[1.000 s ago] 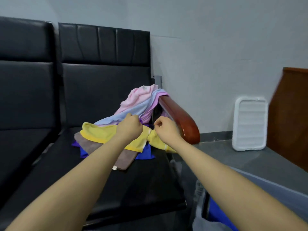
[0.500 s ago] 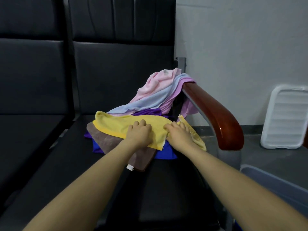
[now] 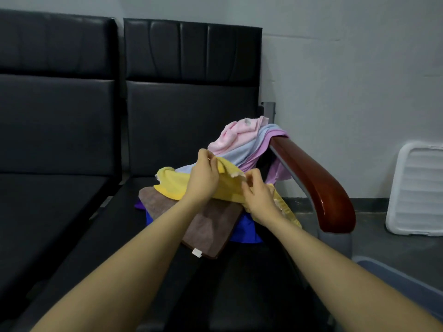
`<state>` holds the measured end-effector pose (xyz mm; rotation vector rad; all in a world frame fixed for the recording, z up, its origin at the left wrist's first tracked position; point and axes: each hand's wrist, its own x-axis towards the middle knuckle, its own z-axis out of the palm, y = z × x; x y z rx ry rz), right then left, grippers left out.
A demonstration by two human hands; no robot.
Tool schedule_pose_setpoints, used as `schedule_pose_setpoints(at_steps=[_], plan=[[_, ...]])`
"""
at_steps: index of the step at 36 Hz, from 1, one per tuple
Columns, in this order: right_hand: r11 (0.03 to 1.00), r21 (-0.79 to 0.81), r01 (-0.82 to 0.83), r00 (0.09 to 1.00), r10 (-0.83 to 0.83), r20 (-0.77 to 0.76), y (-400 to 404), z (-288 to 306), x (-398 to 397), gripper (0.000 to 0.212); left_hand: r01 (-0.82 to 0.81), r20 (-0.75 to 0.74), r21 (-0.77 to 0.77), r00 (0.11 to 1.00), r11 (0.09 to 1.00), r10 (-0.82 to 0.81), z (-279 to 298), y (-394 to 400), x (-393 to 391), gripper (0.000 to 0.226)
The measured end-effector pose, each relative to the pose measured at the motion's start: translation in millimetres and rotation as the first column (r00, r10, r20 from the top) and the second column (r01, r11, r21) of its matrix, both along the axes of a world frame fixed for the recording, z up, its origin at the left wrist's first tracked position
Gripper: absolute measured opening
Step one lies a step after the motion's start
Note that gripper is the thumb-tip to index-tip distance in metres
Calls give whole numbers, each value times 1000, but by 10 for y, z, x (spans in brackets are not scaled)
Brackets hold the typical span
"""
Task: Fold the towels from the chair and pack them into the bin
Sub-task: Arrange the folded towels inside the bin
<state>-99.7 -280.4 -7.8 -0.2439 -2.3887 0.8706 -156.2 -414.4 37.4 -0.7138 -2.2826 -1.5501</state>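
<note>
Head view:
Left hand (image 3: 202, 179): pinches the yellow towel (image 3: 175, 185) at its raised edge.
Right hand (image 3: 260, 200): fingers curled, pinching the same edge beside it.
Yellow towel: atop the towel pile (image 3: 242, 144) on the black chair (image 3: 191, 92).
Bin (image 3: 393, 275): on floor, lower right.

towels (image 3: 172, 185): soft matt cloth | armrest (image 3: 318, 185): glossy wood | chair (image 3: 191, 111): black smooth leather-like upholstery

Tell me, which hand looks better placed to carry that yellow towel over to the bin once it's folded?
Probably the right hand. It already pinches the yellow towel on the side next to the wooden armrest, and the bin sits low on that same side. The left hand also grips the towel but would have to cross over.
</note>
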Motion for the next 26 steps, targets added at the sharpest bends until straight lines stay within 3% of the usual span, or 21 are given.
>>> schedule_pose_setpoints(at_steps=[2, 5, 10, 12, 14, 17, 19, 21, 26], plan=[[1000, 1, -14, 998, 14, 65, -17, 16, -6, 30, -7, -4, 24, 1000, 1000, 7, 141, -65, 65, 13], [992, 128, 0, 971, -31, 238, -10, 4, -5, 54, -42, 14, 15, 999, 999, 42, 254, -177, 130, 16], [937, 339, -87, 923, -52, 382, -16, -13, 61, 20, -117, 47, -45, 992, 992, 119, 325, -403, 189, 18], [936, 344, -76, 938, -50, 342, -62, 1, 119, 6, -131, 22, -172, 990, 976, 137, 311, -491, 201, 21], [941, 336, -45, 957, -57, 286, -90, 28, 177, 11, -143, -71, -351, 990, 925, 126, 278, -556, 209, 35], [949, 307, -71, 971, -4, 239, -118, 91, 236, 5, -142, -161, -589, 985, 796, 56, 243, -668, 242, 59], [948, 309, -74, 984, 20, 175, -143, 167, 255, 9, -177, -216, -691, 976, 700, 34, 237, -734, 240, 58], [948, 309, -75, 995, 49, 91, -188, 281, 277, 10, -269, -317, -707, 947, 654, 47, 255, -793, 244, 38], [947, 296, -126, 982, 161, -98, -337, 620, 274, 6, -386, -398, -424, 892, 819, 214, 476, -826, 315, 21]])
